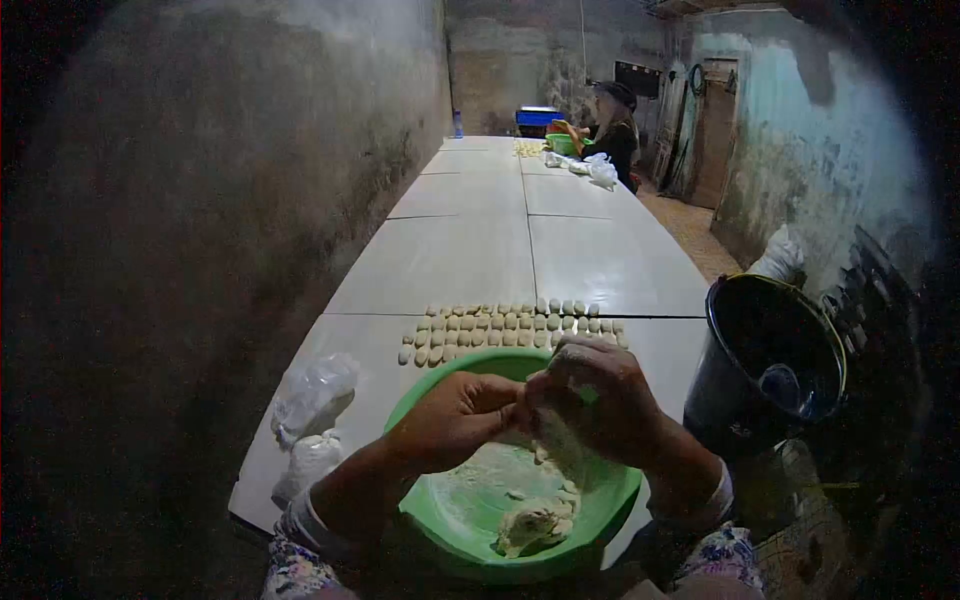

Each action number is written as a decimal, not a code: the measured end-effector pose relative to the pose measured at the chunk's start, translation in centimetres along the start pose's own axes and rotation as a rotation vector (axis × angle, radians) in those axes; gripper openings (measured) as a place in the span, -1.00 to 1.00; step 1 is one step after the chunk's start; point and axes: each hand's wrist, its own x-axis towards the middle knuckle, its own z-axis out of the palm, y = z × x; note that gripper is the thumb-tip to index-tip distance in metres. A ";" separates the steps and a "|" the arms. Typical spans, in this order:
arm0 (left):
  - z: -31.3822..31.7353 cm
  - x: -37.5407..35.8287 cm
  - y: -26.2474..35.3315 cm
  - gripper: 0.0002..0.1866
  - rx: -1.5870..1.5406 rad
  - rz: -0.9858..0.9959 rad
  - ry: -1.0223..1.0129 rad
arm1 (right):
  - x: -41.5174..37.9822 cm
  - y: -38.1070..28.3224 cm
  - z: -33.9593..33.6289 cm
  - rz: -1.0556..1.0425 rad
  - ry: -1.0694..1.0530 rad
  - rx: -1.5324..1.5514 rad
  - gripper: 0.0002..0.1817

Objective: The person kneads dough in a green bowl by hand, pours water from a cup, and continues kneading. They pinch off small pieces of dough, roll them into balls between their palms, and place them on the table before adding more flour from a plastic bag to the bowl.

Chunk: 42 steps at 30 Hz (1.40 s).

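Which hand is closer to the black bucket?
Right. The right hand is over the green bowl, left of the bucket; the left hand is also over the bowl, but farther left.

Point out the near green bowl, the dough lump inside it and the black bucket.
Green bowl [607, 500]: head view, right inner wall.
Dough lump [532, 525]: head view, middle.
Black bucket [722, 375]: head view, outer wall.

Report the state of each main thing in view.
Left hand, fingers bent, meeting the right hand
Right hand, floury, raised over the basin
Green basin, uncovered, floury inside
Dough lump, rough, in the basin
Small dough pieces, laid in rows
Black bucket, uncovered
Plastic bags, crumpled
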 end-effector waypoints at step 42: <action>0.3 -0.4 -0.4 -0.68 -0.012 0.305 0.176 | 0.0 -0.4 0.8 -0.094 0.170 0.094 -0.88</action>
